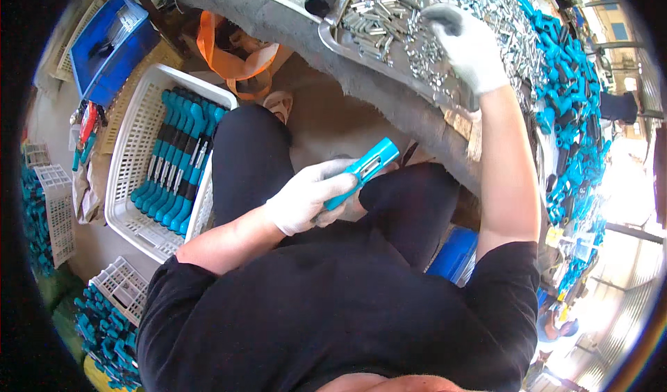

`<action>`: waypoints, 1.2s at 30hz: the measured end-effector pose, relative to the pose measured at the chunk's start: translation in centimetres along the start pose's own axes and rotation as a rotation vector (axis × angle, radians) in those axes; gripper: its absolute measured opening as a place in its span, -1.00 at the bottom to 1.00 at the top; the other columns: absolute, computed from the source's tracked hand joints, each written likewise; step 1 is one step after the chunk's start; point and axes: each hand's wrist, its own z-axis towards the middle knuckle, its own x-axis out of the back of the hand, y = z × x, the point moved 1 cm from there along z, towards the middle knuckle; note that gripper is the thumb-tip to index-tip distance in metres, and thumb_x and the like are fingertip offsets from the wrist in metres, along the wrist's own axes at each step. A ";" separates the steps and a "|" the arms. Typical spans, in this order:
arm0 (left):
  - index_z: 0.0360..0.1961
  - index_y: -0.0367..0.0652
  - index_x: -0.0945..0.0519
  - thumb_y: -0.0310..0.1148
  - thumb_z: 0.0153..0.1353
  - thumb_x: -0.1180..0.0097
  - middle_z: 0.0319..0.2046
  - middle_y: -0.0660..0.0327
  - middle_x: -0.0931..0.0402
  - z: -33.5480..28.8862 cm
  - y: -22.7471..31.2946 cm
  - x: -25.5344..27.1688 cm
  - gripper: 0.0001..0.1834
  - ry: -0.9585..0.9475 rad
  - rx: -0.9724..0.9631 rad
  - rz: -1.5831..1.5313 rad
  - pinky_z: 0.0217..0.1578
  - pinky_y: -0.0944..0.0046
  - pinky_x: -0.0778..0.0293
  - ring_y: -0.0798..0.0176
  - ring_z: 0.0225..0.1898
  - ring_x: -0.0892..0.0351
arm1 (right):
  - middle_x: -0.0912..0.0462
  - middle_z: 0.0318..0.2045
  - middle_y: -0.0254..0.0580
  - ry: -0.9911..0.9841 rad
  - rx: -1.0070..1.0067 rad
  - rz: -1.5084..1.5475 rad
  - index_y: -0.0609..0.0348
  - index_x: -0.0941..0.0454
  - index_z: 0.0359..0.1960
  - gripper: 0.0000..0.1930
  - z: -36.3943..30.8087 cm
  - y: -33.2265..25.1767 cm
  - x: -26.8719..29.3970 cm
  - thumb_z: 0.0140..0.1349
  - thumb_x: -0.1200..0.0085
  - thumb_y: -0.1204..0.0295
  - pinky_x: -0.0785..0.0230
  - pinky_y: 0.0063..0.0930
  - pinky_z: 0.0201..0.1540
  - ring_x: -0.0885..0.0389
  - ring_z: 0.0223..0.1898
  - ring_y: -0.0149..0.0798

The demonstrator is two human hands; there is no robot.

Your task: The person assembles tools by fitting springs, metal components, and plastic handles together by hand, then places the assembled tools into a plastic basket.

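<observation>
Left hand (309, 196), gloved in white fabric, is wrapped around the lower part of a teal tube (363, 165), which is held apart from the grey, ragged-edged worktop (271, 25), its slotted end left exposed. Judged by its smooth, seemingly plastic wall, the tube is probably light, stiff and slightly slippery, best gripped around the solid barrel, clear of the slot. Small, shiny metal pins (372, 27) are overhung by the gloved right hand (472, 51), its fingers curled; whether anything is pinched cannot be told.
</observation>
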 end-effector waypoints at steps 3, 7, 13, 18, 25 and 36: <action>0.15 -0.27 -0.37 -0.19 0.32 0.02 -0.61 0.36 -0.30 0.2 0.3 0.6 -0.53 0.012 0.010 -0.011 -0.71 0.48 -0.11 0.53 -0.72 -0.18 | -0.61 -0.28 -0.08 -0.072 0.152 -0.255 0.02 -0.61 -0.22 -0.80 3.1 2.8 -1.8 0.17 0.05 0.47 -0.44 -0.29 -0.10 -0.60 -0.21 -0.03; 0.19 -0.29 -0.32 -0.15 0.25 -0.08 -0.41 0.28 -0.40 0.4 0.4 1.7 -0.42 0.047 0.060 -0.054 -0.69 0.47 -0.13 0.51 -0.68 -0.22 | -0.52 -0.34 -0.07 -0.165 0.282 -0.514 0.01 -0.59 -0.30 -0.82 4.2 3.0 -2.2 0.14 0.07 0.50 -0.42 -0.19 -0.14 -0.57 -0.25 0.02; 0.18 -0.28 -0.34 -0.14 0.26 -0.07 -0.41 0.29 -0.40 1.1 0.8 2.4 -0.43 0.025 0.076 -0.034 -0.69 0.46 -0.14 0.50 -0.68 -0.21 | -0.51 -0.31 -0.16 -0.296 0.319 -0.642 0.01 -0.56 -0.31 -0.87 4.9 2.8 -0.9 0.10 -0.04 0.49 -0.43 -0.23 -0.16 -0.54 -0.25 -0.02; 0.15 -0.27 -0.36 -0.12 0.25 -0.08 -0.43 0.29 -0.39 1.4 1.2 2.2 -0.45 0.033 0.076 -0.007 -0.69 0.47 -0.13 0.51 -0.69 -0.20 | -0.57 -0.36 -0.09 -0.461 0.190 -0.648 0.06 -0.57 -0.36 -0.88 6.7 2.5 -0.4 0.02 -0.07 0.46 -0.43 -0.26 -0.16 -0.57 -0.26 -0.01; 0.15 -0.29 -0.36 -0.15 0.25 -0.07 -0.47 0.31 -0.38 0.4 0.7 1.6 -0.46 0.044 0.035 0.045 -0.69 0.48 -0.12 0.52 -0.69 -0.20 | -0.65 -0.35 -0.06 -0.636 0.075 -0.577 0.09 -0.58 -0.33 -0.81 7.6 1.4 -0.2 -0.04 -0.13 0.41 -0.44 -0.30 -0.17 -0.61 -0.27 -0.01; 0.05 -0.32 -0.41 -0.07 0.25 -0.03 -0.55 0.33 -0.36 -1.6 0.1 -0.5 -0.46 -0.007 -0.081 0.126 -0.72 0.49 -0.05 0.54 -0.73 -0.19 | -0.65 -0.36 -0.07 -0.132 -0.040 -0.340 0.12 -0.55 -0.31 -0.77 2.6 3.3 0.2 -0.01 -0.16 0.33 -0.45 -0.33 -0.16 -0.62 -0.31 -0.09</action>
